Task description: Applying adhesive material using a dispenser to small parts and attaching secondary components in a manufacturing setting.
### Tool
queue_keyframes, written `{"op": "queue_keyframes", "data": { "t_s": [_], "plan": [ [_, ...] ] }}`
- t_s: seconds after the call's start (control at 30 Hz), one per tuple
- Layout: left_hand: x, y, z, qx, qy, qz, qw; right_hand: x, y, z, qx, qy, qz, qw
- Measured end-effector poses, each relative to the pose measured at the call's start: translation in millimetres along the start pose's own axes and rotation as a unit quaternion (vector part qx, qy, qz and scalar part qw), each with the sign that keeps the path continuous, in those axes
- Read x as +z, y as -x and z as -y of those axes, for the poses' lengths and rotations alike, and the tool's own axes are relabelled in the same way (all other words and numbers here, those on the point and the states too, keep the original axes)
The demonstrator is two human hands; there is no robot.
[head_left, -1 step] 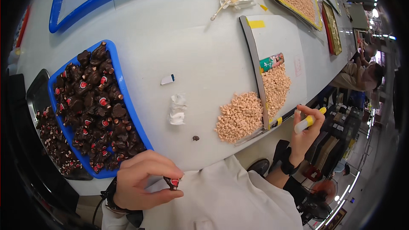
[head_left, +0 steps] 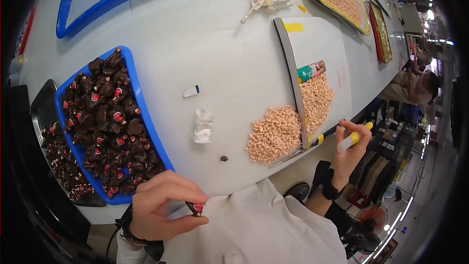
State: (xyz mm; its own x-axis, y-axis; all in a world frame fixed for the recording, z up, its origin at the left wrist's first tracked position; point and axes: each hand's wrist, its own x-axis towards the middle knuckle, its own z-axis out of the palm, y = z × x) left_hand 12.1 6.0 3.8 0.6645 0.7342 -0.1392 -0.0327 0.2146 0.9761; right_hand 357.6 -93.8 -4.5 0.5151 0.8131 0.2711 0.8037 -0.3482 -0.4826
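A small dark piece with a red-and-white cap [head_left: 196,208] is pinched between thumb and fingertips of the left hand [head_left: 161,205], its grip closed on the piece just off the near edge of the white worktop [head_left: 234,58]. A white tube with a yellow cap [head_left: 352,138] is clamped in the closed grip of the right hand [head_left: 351,151], held beyond the worktop's near right edge. Beside the left hand, a blue tray [head_left: 141,102] is heaped with similar dark pieces. A pile of small tan pellets [head_left: 274,134] is spread near the right hand, against a grey board [head_left: 317,44].
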Motion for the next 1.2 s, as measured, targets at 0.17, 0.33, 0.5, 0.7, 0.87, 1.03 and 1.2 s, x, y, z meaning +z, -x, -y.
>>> {"op": "queue_keyframes", "data": {
  "t_s": [0.17, 0.33, 0.5, 0.7, 0.87, 1.03, 1.2],
  "plan": [
    [5, 1, 1, -0.014, 0.026, -0.026, 0.999, 8, 0, -3, -0.005, 0.014, 0.067, 0.998],
    [11, 1, 0, -0.024, 0.052, -0.041, 0.998, 19, 4, -5, 0.033, -0.035, 0.067, 0.997],
    [8, 2, 3, -0.016, 0.048, -0.028, 0.998, 20, 5, -3, 0.027, -0.038, 0.056, 0.997],
    [6, 3, 1, -0.066, 0.078, -0.022, 0.995, 20, 4, -2, 0.019, -0.010, 0.062, 0.998],
    [-1, 6, 2, -0.061, 0.033, 0.041, 0.997, 23, 6, 2, 0.017, -0.030, 0.054, 0.998],
    [-4, 6, -3, -0.048, 0.030, 0.040, 0.998, 24, 6, 1, 0.027, -0.041, 0.067, 0.997],
    [1, 0, -4, -0.069, 0.039, 0.052, 0.996, 4, 9, 57, -0.108, -0.045, -0.003, 0.993]
  ]
}}
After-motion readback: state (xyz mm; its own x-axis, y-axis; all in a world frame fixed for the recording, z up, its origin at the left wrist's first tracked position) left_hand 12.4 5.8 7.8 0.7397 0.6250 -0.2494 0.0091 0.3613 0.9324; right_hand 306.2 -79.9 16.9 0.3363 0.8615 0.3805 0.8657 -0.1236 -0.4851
